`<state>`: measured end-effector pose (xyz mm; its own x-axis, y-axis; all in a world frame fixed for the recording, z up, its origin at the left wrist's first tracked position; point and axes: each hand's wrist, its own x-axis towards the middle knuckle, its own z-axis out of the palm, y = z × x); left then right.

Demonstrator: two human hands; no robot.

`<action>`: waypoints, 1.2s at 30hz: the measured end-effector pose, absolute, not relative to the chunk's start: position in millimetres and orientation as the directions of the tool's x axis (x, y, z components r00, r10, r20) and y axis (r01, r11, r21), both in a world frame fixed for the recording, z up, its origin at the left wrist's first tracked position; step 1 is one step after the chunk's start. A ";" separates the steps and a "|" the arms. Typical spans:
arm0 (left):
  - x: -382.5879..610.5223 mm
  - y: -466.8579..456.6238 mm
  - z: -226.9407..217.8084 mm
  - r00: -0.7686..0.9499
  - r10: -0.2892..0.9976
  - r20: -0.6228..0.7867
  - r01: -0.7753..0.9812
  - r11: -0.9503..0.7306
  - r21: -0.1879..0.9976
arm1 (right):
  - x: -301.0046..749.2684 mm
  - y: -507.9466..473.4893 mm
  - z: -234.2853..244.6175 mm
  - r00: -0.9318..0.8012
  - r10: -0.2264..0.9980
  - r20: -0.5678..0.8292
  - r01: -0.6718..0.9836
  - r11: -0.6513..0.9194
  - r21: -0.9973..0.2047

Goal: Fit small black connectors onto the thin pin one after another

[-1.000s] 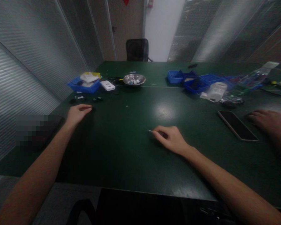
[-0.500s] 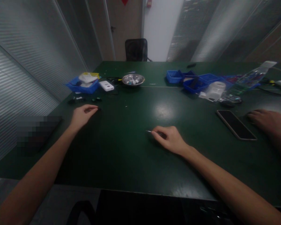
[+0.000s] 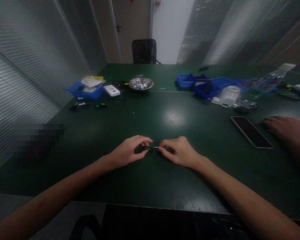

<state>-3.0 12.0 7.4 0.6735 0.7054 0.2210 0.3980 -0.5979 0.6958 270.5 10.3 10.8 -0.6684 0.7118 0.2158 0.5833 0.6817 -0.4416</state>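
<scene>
Near the middle of the green table (image 3: 120,186), my left hand (image 3: 130,150) has its fingers closed on a small black part with green on it (image 3: 148,148). Facing it, my right hand (image 3: 178,150) pinches a thin tool with a silver tip (image 3: 155,147). That tip points left and reaches the small part, or nearly so; whether they touch I cannot tell. Most of the tool is hidden in my fingers, so its kind is unclear. Several small dark parts (image 3: 101,106) lie farther back at the left.
At the back left are a blue bin (image 3: 87,93), a white device (image 3: 112,90) and a metal bowl (image 3: 141,84). Blue trays (image 3: 186,80) and a clear bottle (image 3: 267,81) stand back right. A phone (image 3: 251,131) lies beside another person's hand (image 3: 285,128).
My left hand has moved right and nearer, from the small parts at the left to my right hand, carrying the small black part. My right hand has barely moved.
</scene>
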 end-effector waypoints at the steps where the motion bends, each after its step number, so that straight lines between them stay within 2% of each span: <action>1: -2.5 11.5 5.8 0.685 0.697 0.213 0.397 -0.601 0.694 | 270.0 10.0 11.6 -0.681 0.704 0.203 0.583 0.688 -0.431; 9: -3.2 12.5 4.8 0.694 0.694 0.193 0.403 -0.596 0.694 | 266.8 6.4 16.6 -0.720 0.671 0.175 0.596 0.728 -0.339; 18: -4.7 12.0 3.5 0.699 0.689 0.190 0.387 -0.588 0.710 | 255.1 4.5 13.4 -0.719 0.668 0.194 0.605 0.738 -0.300; 20: -5.0 12.2 2.7 0.694 0.692 0.201 0.382 -0.589 0.712 | 250.6 3.2 12.1 -0.714 0.667 0.213 0.597 0.739 -0.312; 25: -5.4 12.5 4.2 0.695 0.692 0.196 0.374 -0.580 0.724 | 248.6 2.6 11.7 -0.636 0.692 0.341 0.526 0.713 -0.464; 27: -5.6 12.5 5.2 0.698 0.691 0.188 0.371 -0.573 0.731 | 252.9 4.4 12.0 -0.597 0.719 0.356 0.541 0.688 -0.484; 33: -5.9 13.0 4.5 0.702 0.691 0.175 0.366 -0.560 0.744 | 264.0 7.2 12.8 -0.704 0.678 0.213 0.587 0.724 -0.362; 36: -6.0 12.8 3.7 0.703 0.689 0.177 0.370 -0.567 0.736 | 260.8 5.3 15.0 -0.715 0.673 0.189 0.611 0.733 -0.299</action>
